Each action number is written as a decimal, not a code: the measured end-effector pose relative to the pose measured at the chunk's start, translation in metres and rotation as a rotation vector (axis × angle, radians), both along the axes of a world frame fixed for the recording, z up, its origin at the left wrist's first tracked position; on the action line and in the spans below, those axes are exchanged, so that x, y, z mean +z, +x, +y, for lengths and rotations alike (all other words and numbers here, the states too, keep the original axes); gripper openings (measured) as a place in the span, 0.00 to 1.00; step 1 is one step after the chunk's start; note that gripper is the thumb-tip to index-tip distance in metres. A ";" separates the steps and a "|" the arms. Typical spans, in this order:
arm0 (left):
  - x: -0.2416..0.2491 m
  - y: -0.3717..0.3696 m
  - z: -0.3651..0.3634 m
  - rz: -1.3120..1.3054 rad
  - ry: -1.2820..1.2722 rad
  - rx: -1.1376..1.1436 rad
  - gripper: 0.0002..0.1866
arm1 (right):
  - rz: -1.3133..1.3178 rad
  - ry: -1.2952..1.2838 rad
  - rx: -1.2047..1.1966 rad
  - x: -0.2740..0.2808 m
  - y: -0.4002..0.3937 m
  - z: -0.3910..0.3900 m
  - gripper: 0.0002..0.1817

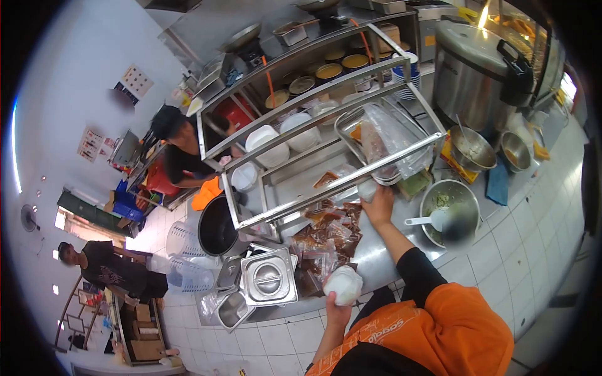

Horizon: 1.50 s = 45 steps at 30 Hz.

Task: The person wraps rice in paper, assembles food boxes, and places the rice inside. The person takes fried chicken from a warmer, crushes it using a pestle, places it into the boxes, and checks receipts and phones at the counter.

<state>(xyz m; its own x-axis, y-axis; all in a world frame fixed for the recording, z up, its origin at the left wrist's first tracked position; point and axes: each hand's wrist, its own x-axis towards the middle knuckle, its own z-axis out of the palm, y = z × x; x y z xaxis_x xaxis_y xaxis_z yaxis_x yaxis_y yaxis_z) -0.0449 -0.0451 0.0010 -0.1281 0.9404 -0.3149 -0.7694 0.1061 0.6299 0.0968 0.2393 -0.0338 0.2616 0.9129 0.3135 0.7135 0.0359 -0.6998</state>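
Observation:
My left hand (337, 314) is closed around a round white plastic-wrapped bundle (343, 285) at the table's near edge. My right hand (379, 207) reaches to the lower rail of the metal rack. Its fingers are closed on a small whitish bundle (367, 190), partly hidden by the hand and rail. Between the hands lies a pile of clear bags of brown sauce (326, 241) on the steel table (382, 254). Right of my right forearm stands a metal mixing bowl (461, 194) with green bits and a white scoop (427, 220).
A metal rack (326, 178) spans the table, with white containers (266, 145) and a tray of plastic-bagged food (389, 138). Steel pans and lids (269, 279) stack at the left end. A big cooker (473, 78) stands at right. Two other people (179, 147) are at left.

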 end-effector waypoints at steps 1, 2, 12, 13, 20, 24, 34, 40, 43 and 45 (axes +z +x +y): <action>-0.002 0.003 -0.004 0.034 -0.032 0.022 0.42 | -0.036 0.051 0.024 0.002 0.005 -0.003 0.43; -0.004 0.006 -0.006 0.015 -0.042 0.031 0.41 | 0.021 0.033 0.058 0.003 0.006 -0.009 0.43; 0.027 0.071 -0.004 0.386 -0.043 -0.062 0.43 | 0.539 0.005 0.678 0.110 0.068 -0.229 0.44; 0.034 0.085 -0.005 0.462 -0.040 -0.106 0.44 | 0.406 0.044 0.710 0.120 0.084 -0.244 0.45; 0.060 0.239 -0.020 0.087 0.339 -0.497 0.54 | 0.228 0.374 0.580 0.133 0.250 -0.303 0.43; 0.082 0.339 -0.027 -0.070 0.243 -0.843 0.56 | 0.335 0.410 0.356 0.115 0.357 -0.344 0.44; 0.028 0.537 -0.020 0.154 0.105 -1.251 0.49 | 1.058 -0.067 0.037 0.100 0.543 -0.402 0.35; 0.009 0.647 0.029 0.277 -0.033 -1.293 0.34 | 1.093 -0.241 -0.123 0.082 0.662 -0.360 0.41; -0.018 0.723 0.068 0.226 -0.080 -1.259 0.30 | 1.169 -0.194 -0.185 0.075 0.732 -0.329 0.37; -0.033 0.789 0.108 0.172 -0.083 -1.174 0.29 | 1.416 -0.076 -0.287 0.071 0.792 -0.290 0.36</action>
<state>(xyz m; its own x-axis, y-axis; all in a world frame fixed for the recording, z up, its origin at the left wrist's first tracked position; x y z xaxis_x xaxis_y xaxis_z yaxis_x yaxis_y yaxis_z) 0.7436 0.0627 -0.0317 0.7516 0.4885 -0.4433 -0.0808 0.7351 0.6731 0.8884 -0.0509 0.0376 0.4787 0.7790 -0.4049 -0.5904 -0.0558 -0.8052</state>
